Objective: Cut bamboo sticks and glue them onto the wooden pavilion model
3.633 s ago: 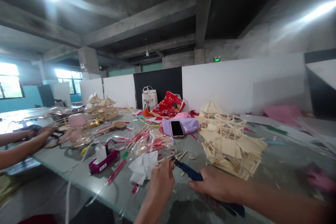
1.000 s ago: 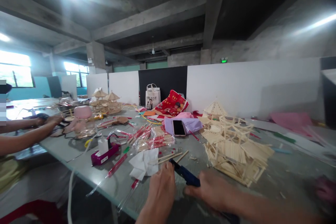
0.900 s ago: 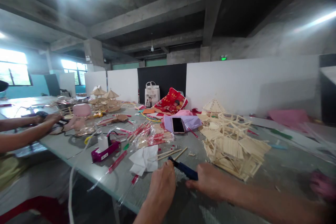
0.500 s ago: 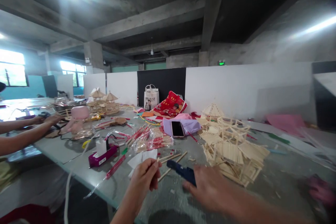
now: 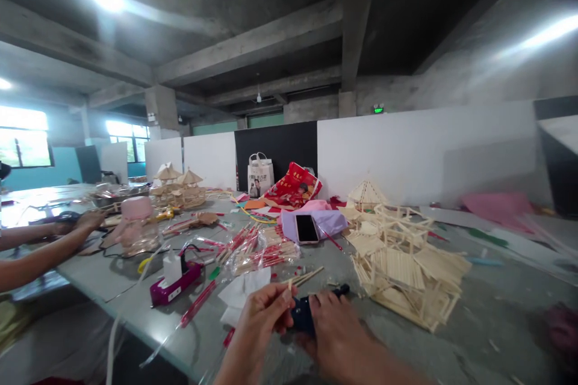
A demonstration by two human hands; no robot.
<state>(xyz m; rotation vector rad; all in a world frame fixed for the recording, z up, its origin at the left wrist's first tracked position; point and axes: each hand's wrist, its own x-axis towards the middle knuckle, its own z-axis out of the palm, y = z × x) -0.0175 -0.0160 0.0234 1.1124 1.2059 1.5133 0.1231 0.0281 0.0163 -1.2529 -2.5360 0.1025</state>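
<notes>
My left hand [image 5: 266,313] is closed in a pinch, with the pale tip of a thin wooden stick [image 5: 289,284] showing above the fingertips. Right beside it, my right hand [image 5: 336,331] grips a dark blue hand tool [image 5: 302,314]; its exact kind is partly hidden by the fingers. Loose wooden sticks [image 5: 309,275] lie just beyond both hands. White tissue paper [image 5: 244,290] is to the left of my left hand. To the right stands a model building made of wooden sticks [image 5: 401,267], with a conical roof behind it.
A purple power strip [image 5: 176,284] with a white cable lies left. Behind are bagged stick bundles [image 5: 266,249], a phone [image 5: 307,228] on purple cloth, and a red bag [image 5: 293,186]. Another person's arms [image 5: 49,249] reach in at far left, near a pink-lidded jar [image 5: 138,225].
My right hand has brought the dark blue tool left, close to my left hand, and its orientation has turned. My left hand has shifted slightly right and down. The view has tilted up slightly.
</notes>
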